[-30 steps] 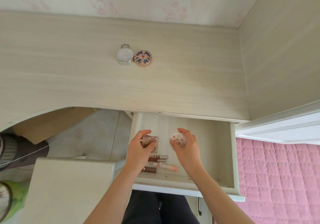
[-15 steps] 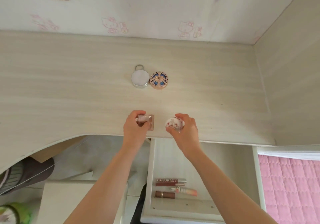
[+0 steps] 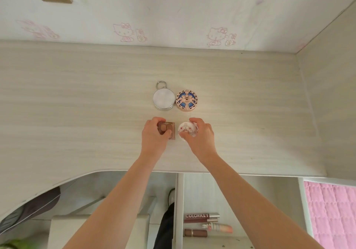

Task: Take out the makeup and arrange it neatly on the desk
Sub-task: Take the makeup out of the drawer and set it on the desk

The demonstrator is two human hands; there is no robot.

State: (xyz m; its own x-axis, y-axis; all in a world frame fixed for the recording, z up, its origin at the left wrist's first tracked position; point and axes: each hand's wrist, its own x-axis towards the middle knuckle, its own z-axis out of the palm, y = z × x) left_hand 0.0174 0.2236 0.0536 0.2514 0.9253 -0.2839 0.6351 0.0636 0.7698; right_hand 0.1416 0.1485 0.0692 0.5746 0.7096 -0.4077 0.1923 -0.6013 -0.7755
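The desk [image 3: 77, 94] filled the view, its open drawer [image 3: 212, 191] at 5 o'clock. Behind centre stood a silver round compact [image 3: 163, 99] touching an ornate blue-and-pink compact [image 3: 186, 100]. Just nearer, the left hand [image 3: 155, 138] pinched a square brown palette [image 3: 169, 132] and the right hand [image 3: 200, 137] curled around a round white floral case [image 3: 187, 132], both at the desktop. Judged risks: a skewed release would spoil the second row; the round case might roll or knock its neighbour. Four tubes [image 3: 202, 223] lay unretrieved in the drawer. Whether either item rested fully on the desk was hidden by fingers; the drawer front was cut off.
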